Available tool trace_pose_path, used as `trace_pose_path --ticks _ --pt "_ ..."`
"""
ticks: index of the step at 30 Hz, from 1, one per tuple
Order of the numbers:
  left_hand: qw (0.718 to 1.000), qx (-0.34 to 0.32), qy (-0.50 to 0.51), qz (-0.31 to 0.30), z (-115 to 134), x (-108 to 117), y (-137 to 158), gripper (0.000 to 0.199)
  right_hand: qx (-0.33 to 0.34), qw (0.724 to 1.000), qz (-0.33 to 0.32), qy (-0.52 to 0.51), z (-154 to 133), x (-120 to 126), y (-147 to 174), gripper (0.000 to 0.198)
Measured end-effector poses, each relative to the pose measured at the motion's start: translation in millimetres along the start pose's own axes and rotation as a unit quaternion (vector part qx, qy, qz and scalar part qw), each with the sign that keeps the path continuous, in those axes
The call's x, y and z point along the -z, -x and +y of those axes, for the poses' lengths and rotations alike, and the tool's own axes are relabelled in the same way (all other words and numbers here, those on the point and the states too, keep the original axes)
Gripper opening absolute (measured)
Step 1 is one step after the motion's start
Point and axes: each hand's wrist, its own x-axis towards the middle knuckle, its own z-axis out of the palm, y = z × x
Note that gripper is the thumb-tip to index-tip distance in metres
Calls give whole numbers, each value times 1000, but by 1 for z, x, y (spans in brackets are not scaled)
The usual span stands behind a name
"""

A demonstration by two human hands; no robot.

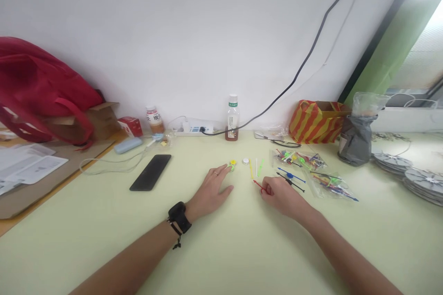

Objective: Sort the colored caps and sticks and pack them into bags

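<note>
My left hand [213, 191] lies palm down with its fingers stretched out, the fingertips at a small green round piece [231, 168]. A yellow round piece [233, 162] and a white one [245, 161] sit just beyond. My right hand [282, 193] is closed on a red plastic arrow [258, 185], its pointed end showing past the fingers. Ahead of that hand lie a yellow stick [251, 169], a white stick [256, 166] and a green stick [261, 167]. To its right are a blue double-ended arrow [291, 175] and a black one [297, 186].
Clear bags of coloured arrows [334, 185] lie at the right, near stacked grey discs [424, 182]. A drink bottle [232, 120] stands by the wall beside a power strip [197, 128] with a black cable. A phone [151, 173] rests on the left.
</note>
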Motion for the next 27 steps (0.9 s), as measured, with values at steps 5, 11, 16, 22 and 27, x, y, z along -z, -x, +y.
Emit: trace_pose_path --ticks 5,11,16,22,27 --pt "1000 -16 -19 -18 2 2 1 52 -17 1000 -3 26 -4 -1 -3 18" --pt "1000 -11 -7 -20 6 4 0 47 -54 997 -1 55 2 2 -4 21" --pt "1000 -8 9 -9 5 3 0 45 -116 987 15 111 29 13 -4 21" --pt "1000 -2 17 13 7 2 0 35 -123 970 47 203 39 16 -3 11" --pt "999 17 38 8 12 4 -1 14 41 959 121 254 25 -1 -14 17"
